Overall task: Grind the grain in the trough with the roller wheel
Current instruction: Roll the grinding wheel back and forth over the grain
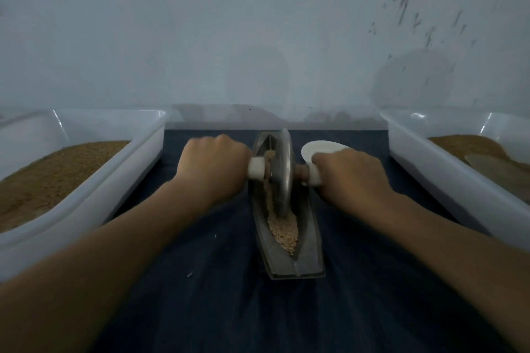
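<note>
A boat-shaped metal trough (308, 249) lies lengthwise on the dark cloth in the middle. Pale crushed grain (284, 231) fills its groove, mostly in the near half. A metal roller wheel (282, 169) stands upright in the groove toward the far end. My left hand (210, 165) grips the white handle (256, 169) on the wheel's left side. My right hand (350, 173) grips the white handle (314, 176) on its right side. Both fists are curled round the handles, knuckles up.
A white plastic tub (94, 198) with brown grain stands at the left. Another white tub (438, 169) with brown grain and a flat scoop stands at the right. A small white dish (321, 149) lies behind my right hand. A pale wall rises close behind.
</note>
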